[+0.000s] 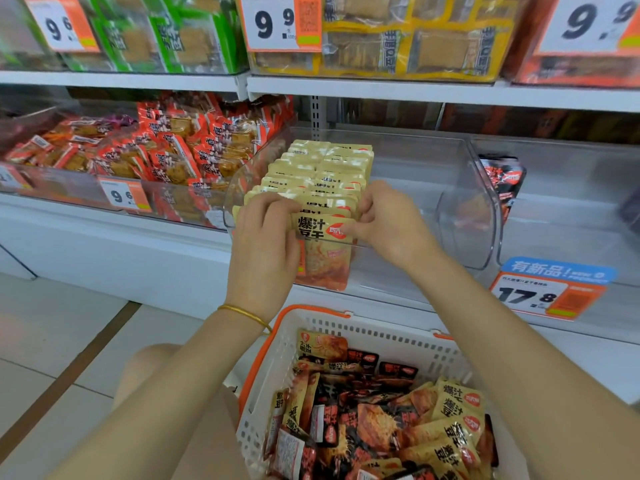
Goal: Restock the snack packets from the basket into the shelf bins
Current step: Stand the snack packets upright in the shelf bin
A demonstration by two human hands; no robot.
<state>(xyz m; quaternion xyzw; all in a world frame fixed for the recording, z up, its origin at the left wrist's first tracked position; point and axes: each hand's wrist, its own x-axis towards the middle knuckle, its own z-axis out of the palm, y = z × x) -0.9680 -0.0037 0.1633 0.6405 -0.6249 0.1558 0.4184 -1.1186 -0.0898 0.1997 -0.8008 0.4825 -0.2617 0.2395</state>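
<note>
One yellow packet (323,252) upright between left hand (263,237) and right hand (389,225), both clamped on its top corners, fingers curled. It fronts the packet row (322,164) in the clear bin (464,216) beyond the fingertips. Below the wrists: basket (381,336) of loose packets (381,420).

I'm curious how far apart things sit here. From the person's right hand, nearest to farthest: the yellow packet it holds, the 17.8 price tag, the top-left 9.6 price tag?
1. The yellow packet: pinched by the right hand, at the bin's front.
2. The 17.8 price tag: lower right, on the shelf edge.
3. The top-left 9.6 price tag: upper shelf, far left.
</note>
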